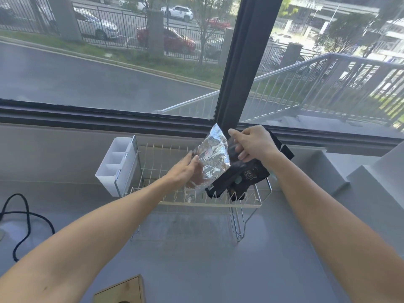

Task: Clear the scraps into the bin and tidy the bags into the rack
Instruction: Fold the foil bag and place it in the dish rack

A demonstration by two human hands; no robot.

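Observation:
A white wire rack [244, 203] stands on the grey counter under the window. A crinkled silver foil bag [213, 155] stands tilted in the rack's right half, its lower end among the wires. My left hand [185, 171] grips its left edge. Right beside it a black bag [242, 178] leans in the rack, its bottom edge between the front prongs. My right hand [253, 143] is closed on the top of the black bag. No bin or scraps are in view.
A white divided caddy [115, 162] hangs on the rack's left end. A black cable [24, 215] loops on the counter at far left. A wooden board corner [124, 289] shows at the bottom edge. A raised grey ledge [360, 180] sits at right.

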